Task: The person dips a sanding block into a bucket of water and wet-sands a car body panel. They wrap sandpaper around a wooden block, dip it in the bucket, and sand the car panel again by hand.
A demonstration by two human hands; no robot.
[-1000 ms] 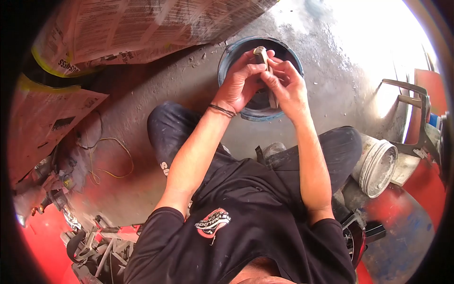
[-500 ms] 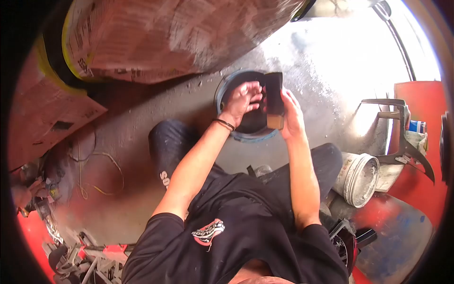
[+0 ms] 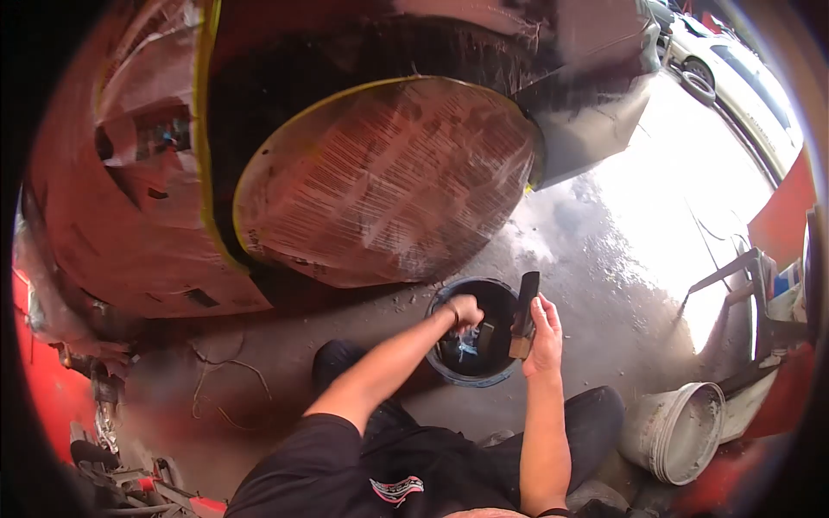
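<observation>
My right hand (image 3: pixel 544 335) grips a sanding block (image 3: pixel 523 315), a tan block with a dark sheet over it, held upright at the right rim of a round dark bucket (image 3: pixel 471 380). Over the bucket's opening, my left hand (image 3: pixel 467 312) is closed with its fingers curled down; whatever may be in them is hidden. Below that hand, something pale and bluish (image 3: pixel 467 345) shows inside the bucket, too blurred to name. A small greenish piece (image 3: pixel 488 332) also lies in there.
Ahead stands a car body with a paper-masked wheel area (image 3: pixel 389 181) edged in yellow tape. A whitish bucket (image 3: pixel 673 432) lies tilted at right, near a dark frame-like part (image 3: pixel 751 293). A thin cord (image 3: pixel 229 371) lies on the floor at left.
The view has tilted up, showing more of the car. My left hand has gone from open fingers beside the block to a closed hand over the bucket. My right hand still holds the block.
</observation>
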